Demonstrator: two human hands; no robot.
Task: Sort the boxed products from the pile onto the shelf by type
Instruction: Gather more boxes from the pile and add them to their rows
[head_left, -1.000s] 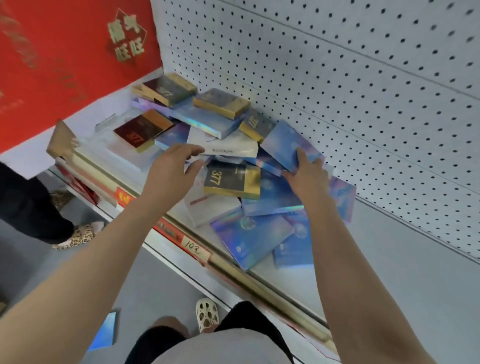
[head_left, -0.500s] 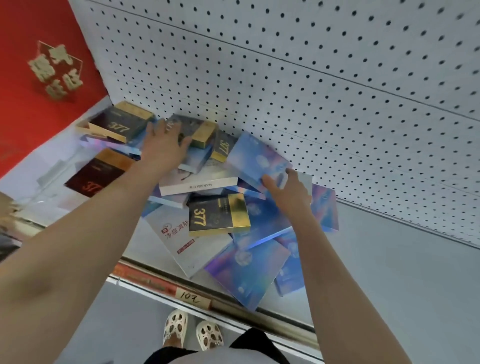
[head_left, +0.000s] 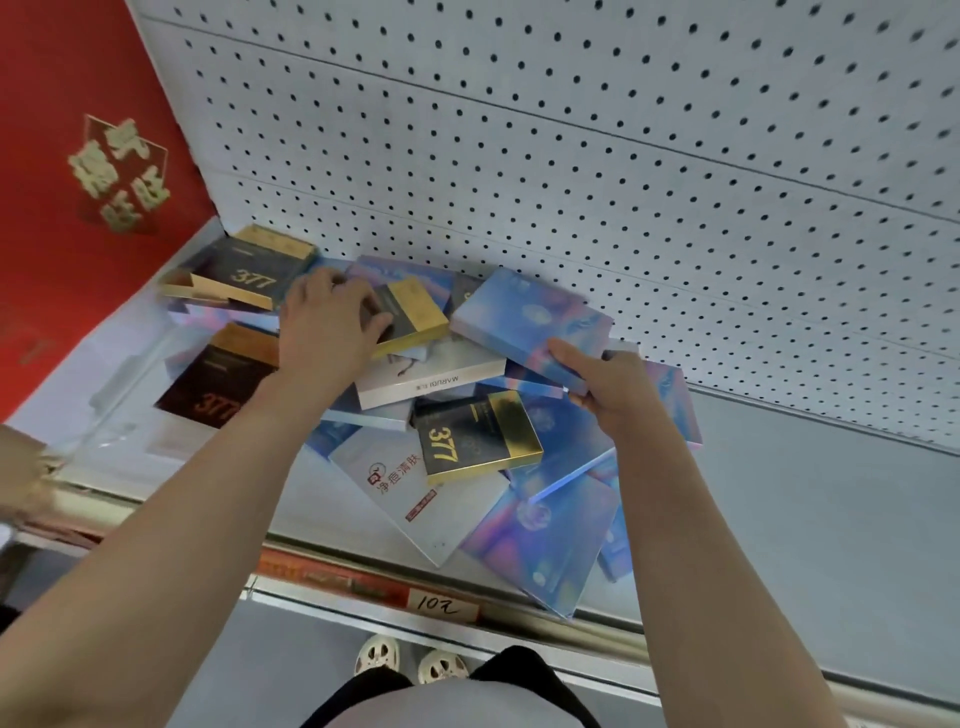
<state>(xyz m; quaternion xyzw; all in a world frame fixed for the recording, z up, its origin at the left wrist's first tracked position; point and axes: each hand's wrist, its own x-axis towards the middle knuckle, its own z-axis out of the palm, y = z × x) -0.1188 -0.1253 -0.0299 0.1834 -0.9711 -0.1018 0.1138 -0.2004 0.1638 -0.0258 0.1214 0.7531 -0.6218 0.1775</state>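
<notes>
The black and gold 377 box (head_left: 402, 314) sits on top of the pile of boxes at the back of the shelf (head_left: 810, 499), and the left hand (head_left: 324, 332) curls its fingers over it, while the right hand (head_left: 610, 387) pinches the near edge of a shiny blue box (head_left: 524, 317). These card boxes look light and stiff but a bit slippery, so holding them by the long side edges looks best. Another 377 box (head_left: 475, 436), a white MARUBI box (head_left: 431, 376) and more blue boxes lie mixed up all around and could slide, with the pegboard wall (head_left: 571, 156) right behind.
</notes>
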